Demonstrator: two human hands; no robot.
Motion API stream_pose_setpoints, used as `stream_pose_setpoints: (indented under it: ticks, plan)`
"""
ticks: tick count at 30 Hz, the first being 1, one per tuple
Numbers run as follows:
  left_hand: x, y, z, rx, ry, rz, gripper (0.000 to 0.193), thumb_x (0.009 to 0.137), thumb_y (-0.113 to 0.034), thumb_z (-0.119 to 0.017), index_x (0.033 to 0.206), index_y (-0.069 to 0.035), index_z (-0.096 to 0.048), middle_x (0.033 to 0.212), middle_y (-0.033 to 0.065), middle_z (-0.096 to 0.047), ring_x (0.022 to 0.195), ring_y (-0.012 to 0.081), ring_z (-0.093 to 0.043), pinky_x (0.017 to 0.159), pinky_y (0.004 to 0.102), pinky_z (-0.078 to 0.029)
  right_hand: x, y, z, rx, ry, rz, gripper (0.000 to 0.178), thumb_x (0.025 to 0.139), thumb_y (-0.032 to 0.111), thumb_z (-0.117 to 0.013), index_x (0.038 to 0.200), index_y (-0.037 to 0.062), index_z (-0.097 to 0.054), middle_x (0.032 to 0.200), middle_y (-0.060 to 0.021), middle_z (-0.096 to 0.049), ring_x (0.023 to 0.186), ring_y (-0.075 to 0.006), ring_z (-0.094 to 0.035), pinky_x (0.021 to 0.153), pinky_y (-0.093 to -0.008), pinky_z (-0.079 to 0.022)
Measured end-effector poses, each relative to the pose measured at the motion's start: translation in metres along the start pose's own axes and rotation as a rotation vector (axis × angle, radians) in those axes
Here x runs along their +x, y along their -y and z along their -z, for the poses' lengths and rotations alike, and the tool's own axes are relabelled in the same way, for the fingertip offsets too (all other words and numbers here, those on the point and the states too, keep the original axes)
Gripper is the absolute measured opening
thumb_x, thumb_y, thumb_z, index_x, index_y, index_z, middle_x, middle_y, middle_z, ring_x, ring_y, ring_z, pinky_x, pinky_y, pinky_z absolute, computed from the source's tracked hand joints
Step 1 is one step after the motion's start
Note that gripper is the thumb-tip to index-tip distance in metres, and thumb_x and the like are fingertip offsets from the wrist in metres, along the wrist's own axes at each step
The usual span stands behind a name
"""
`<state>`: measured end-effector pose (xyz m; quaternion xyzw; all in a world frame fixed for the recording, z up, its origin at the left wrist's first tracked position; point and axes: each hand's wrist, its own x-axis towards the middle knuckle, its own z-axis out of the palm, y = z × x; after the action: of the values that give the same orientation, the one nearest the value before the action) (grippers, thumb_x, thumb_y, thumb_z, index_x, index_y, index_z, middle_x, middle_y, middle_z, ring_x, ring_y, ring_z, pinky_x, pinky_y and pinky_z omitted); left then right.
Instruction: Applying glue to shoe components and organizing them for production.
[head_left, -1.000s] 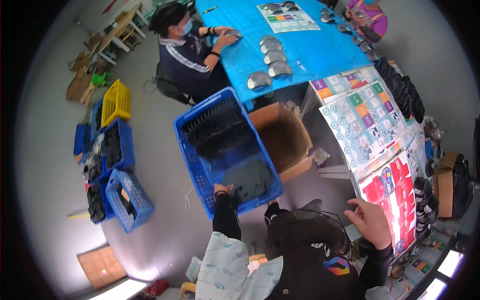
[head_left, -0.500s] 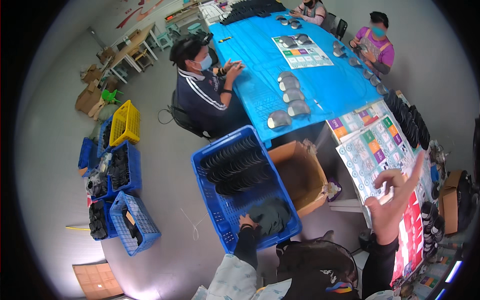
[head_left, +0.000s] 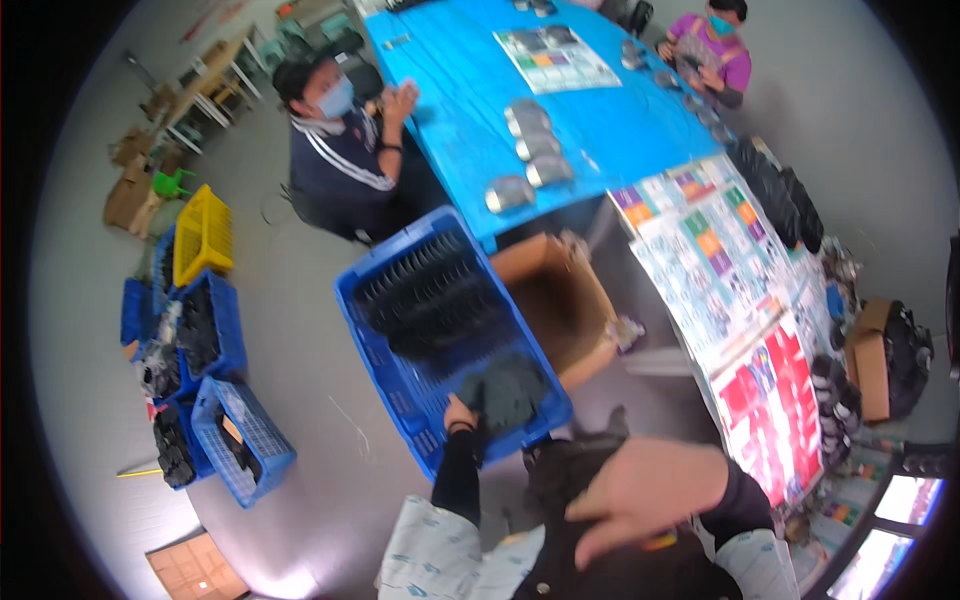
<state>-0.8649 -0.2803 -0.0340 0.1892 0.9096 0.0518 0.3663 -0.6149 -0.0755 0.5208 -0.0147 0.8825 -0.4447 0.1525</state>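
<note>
I have the right hand [head_left: 650, 490] low in front of the torso on my feed, where half a second ago it was up over the printed sheets [head_left: 700, 250]; it is blurred, thumb and fingers parted, nothing visible in it; the left hand [head_left: 460, 412] stays at the edge of the dark grey cloth [head_left: 512, 392], and I cannot tell whether it grips; the cloth lies, as before, in the near end of the blue crate [head_left: 425, 380], with rows of black curved pieces [head_left: 430, 290] beyond.
</note>
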Motion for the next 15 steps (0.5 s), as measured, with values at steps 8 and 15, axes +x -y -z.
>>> stream_pose_setpoints:
  ticks: [8, 15]
  plan:
    - [-0.01, 0.021, 0.035, -0.253, -0.027, -0.178, 0.042, 0.074, -0.022, -0.087, 0.109, -0.003, -0.073, 0.105, 0.0181, -0.076, 0.098, 0.0368, -0.073, 0.091, 0.0416, -0.058, -0.061, -0.137, -0.078, 0.147, -0.488, -0.765, 0.039, 0.088, 0.035, -0.078, 0.109, 0.0022, -0.073, 0.076, -0.0145, -0.069, 0.066, -0.0294, -0.067, 0.061, -0.0383, -0.051]
    - [-0.152, -0.083, 0.169, -1.144, 0.541, -0.421, 0.049, 0.086, -0.008, -0.078, 0.13, 0.005, -0.061, 0.122, 0.0127, -0.07, 0.106, 0.0222, -0.068, 0.094, 0.035, -0.056, -0.012, -0.164, -0.113, 0.541, -0.573, -0.474, 0.077, 0.085, 0.032, -0.084, 0.145, 0.0009, -0.046, 0.106, -0.0098, -0.071, 0.094, -0.0208, -0.07, 0.084, -0.0335, -0.055]
